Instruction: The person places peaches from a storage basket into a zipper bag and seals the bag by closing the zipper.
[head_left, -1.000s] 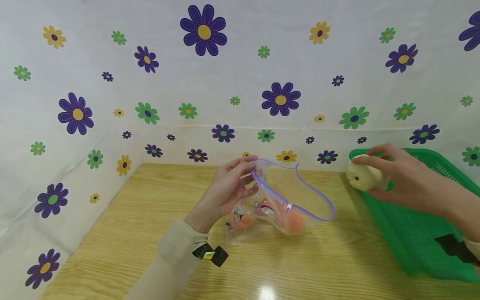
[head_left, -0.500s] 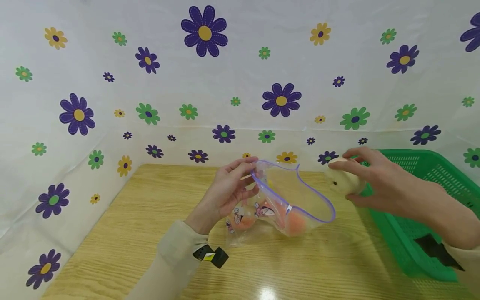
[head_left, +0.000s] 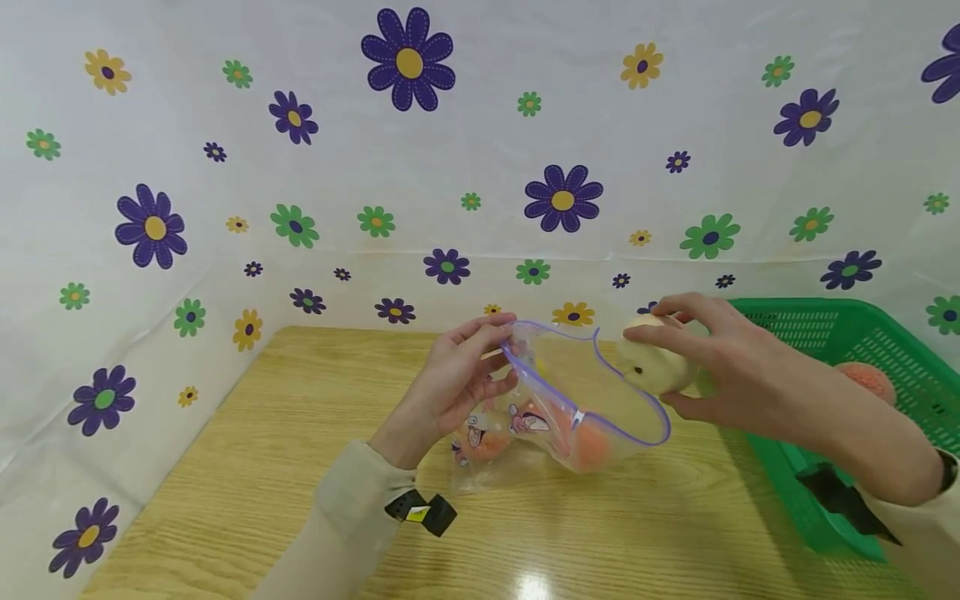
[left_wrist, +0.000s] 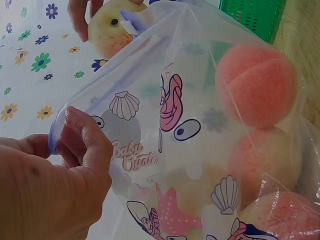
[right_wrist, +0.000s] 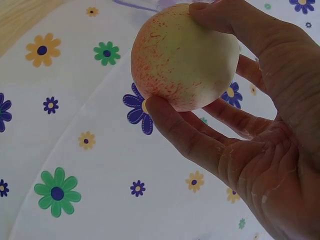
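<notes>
With thumb and fingers, my left hand (head_left: 459,387) pinches the purple zip edge of a clear printed zip bag (head_left: 501,477), whose mouth gapes to the right. Through its plastic the left wrist view shows several peaches, among them a pink one (left_wrist: 257,86). My right hand (head_left: 757,371) grips another peach (head_left: 654,367) at the right side of the bag's mouth, overlapping the purple rim in the head view. This peach is pale yellow with red speckles, as seen in the right wrist view, and fingertips (right_wrist: 162,107) curve around it.
A green plastic basket (head_left: 787,508) stands on the right of the wooden table (head_left: 300,467), with a pinkish peach (head_left: 868,382) inside. Behind and to the left hangs a white flower-printed cloth (head_left: 465,150).
My right hand has carried the peach leftward from over the basket to the bag's mouth, uncovering the peach in the basket. My left hand and the bag have stayed put.
</notes>
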